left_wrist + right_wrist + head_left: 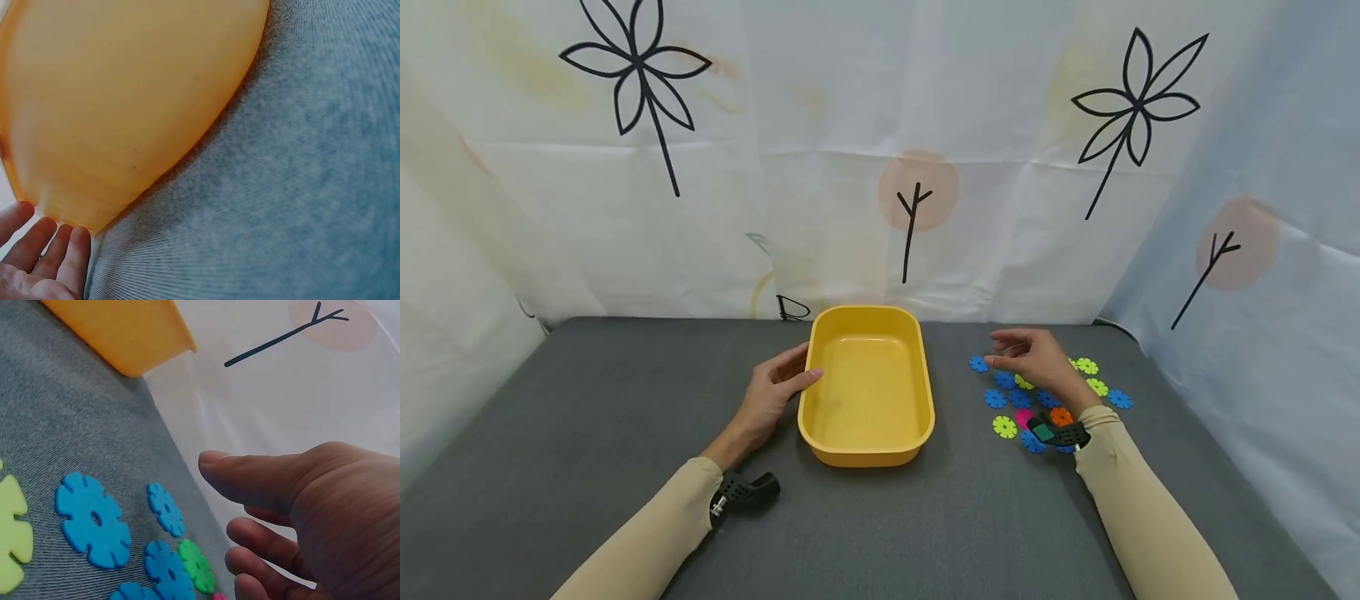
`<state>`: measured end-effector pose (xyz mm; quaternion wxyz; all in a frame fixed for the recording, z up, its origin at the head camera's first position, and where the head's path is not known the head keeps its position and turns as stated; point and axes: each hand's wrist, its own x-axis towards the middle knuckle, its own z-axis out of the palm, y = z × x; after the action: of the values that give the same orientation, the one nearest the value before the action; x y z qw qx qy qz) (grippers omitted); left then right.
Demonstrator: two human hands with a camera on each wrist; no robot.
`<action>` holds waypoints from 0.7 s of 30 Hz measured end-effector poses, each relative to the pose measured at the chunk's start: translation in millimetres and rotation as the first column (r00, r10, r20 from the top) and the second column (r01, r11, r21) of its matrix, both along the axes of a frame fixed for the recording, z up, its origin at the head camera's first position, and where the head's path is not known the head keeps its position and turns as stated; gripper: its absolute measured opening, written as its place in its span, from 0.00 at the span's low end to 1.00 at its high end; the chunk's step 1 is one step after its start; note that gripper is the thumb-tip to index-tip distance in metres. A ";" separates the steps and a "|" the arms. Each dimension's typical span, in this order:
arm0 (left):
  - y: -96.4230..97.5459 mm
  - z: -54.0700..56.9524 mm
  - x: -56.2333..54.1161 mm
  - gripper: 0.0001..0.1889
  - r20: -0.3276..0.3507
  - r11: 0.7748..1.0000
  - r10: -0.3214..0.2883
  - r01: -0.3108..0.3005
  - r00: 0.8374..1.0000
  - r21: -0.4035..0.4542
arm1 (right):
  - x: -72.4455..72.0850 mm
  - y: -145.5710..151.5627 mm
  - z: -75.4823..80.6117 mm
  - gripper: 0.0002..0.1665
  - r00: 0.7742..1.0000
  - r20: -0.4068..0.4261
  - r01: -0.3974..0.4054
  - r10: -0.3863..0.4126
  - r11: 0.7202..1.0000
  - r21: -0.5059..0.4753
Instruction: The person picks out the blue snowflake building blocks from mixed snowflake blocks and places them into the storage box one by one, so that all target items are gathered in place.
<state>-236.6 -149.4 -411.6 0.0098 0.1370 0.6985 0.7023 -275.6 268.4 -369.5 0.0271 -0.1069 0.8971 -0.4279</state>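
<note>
My left hand holds the left side of a yellow plastic tub, thumb over the rim and fingers along the outer wall. In the left wrist view, the fingertips meet the tub's wall. Nothing lies inside the tub. My right hand hovers over scattered notched plastic discs, with its fingers loosely bent and nothing between thumb and fingers. Below it in the right wrist view are a blue disc and a green disc. The hand and wrist partly hide several discs in the head view.
Around the right wrist lie more discs: yellow-green, pink, orange and blue. A dark grey cloth covers the table. White curtains with plant drawings stand behind it and at both sides.
</note>
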 end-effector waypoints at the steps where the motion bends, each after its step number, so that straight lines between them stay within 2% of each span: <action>1: -0.5 0.0 0.3 0.32 0.000 1.000 0.000 0.000 1.000 0.000 | -0.5 -0.6 -0.7 0.33 1.000 0.000 0.000 0.000 1.000 0.001; 8: -1.7 -0.1 0.6 0.32 0.001 1.000 -0.006 0.006 1.000 -0.006 | -3.2 -5.2 -6.4 0.31 0.999 -0.033 -0.013 0.015 0.999 0.049; 21: -1.5 -0.3 0.5 0.32 -0.005 1.000 -0.016 0.016 1.000 -0.007 | -5.5 -6.8 -15.5 0.30 1.000 -0.004 0.013 -0.012 0.996 0.091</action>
<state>-236.0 -150.8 -412.0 0.0144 0.1443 0.6997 0.6996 -281.1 261.6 -385.1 0.0277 -0.1007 0.9164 -0.3865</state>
